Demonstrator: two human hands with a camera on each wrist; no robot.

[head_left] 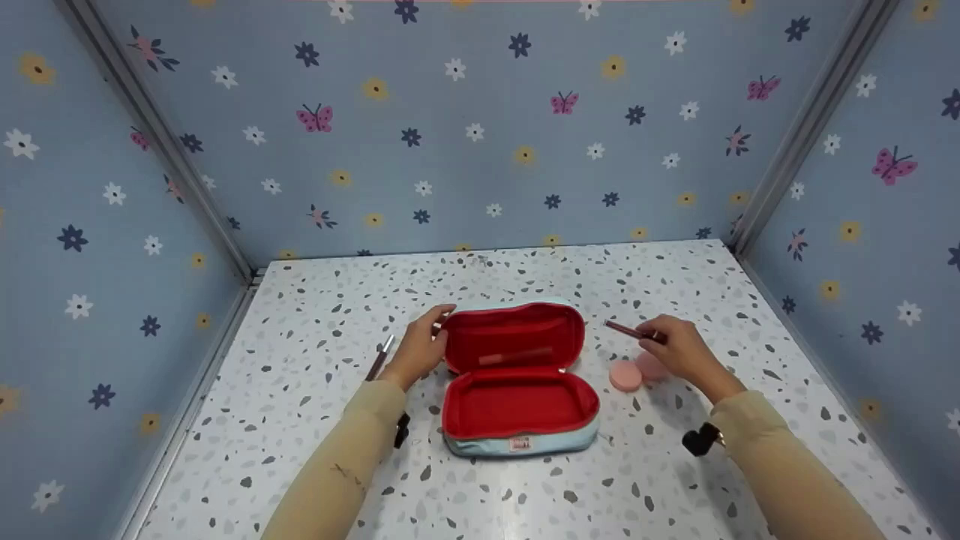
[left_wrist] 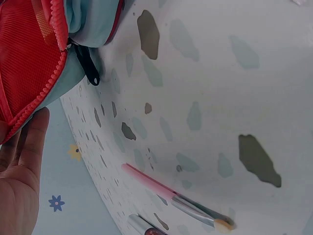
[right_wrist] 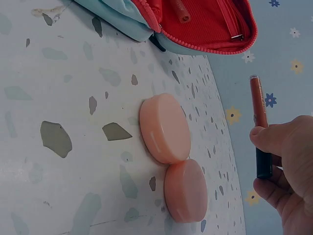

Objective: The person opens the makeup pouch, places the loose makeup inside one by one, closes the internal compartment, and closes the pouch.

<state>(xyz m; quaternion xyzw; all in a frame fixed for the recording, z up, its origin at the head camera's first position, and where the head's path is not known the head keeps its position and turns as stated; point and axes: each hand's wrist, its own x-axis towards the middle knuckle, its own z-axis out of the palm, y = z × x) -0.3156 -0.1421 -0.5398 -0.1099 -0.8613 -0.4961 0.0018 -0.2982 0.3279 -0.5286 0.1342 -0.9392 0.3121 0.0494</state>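
A light blue zip pouch [head_left: 521, 444] with a red lining lies unzipped, its lid folded back. My left hand [head_left: 421, 349] grips the lid's left edge, thumb inside and fingers behind in the left wrist view. A reddish tube [right_wrist: 182, 11] lies inside the lid. My right hand [head_left: 677, 346] pinches a lip gloss tube [right_wrist: 259, 105] by its black cap, raised right of the pouch. Below that hand are two round pink containers [right_wrist: 165, 128], touching each other; the farther one [right_wrist: 186, 191] is partly covered by the hand in the head view.
Left of the left hand lies a dark tube with a silver end [head_left: 380, 358]. The left wrist view shows a pink-handled makeup brush [left_wrist: 171, 196] beside it. A speckled white table [head_left: 300, 465] is enclosed by flowered blue panels [head_left: 480, 172] at the back and sides.
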